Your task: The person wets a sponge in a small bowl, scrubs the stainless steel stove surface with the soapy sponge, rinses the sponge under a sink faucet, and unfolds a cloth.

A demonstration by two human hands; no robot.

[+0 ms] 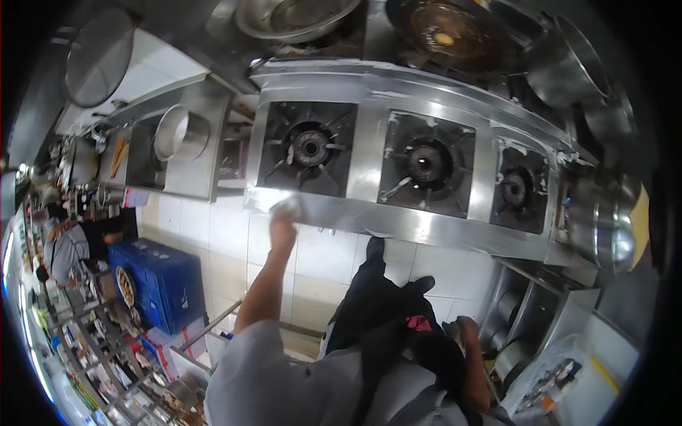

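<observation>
My left hand [285,211] is at the front edge of the steel stove [366,156], near its left end, pressed on a pale wad that looks like a cloth [293,206]; the hand is slightly blurred. In front of me the stove has a left burner [310,145], a middle burner [426,163] and a right burner [516,187], with white residue around the middle and right ones. My right hand [463,329] hangs low beside my body, its fingers curled; what it may hold is too small to make out.
Behind the stove stand a large metal basin [295,18] and a dark wok [447,35]. A pot [179,133] sits on the left counter. Blue crates [163,284] are on the floor at left, and another person [67,248] bends beyond them. Shelves with pots [508,312] stand at right.
</observation>
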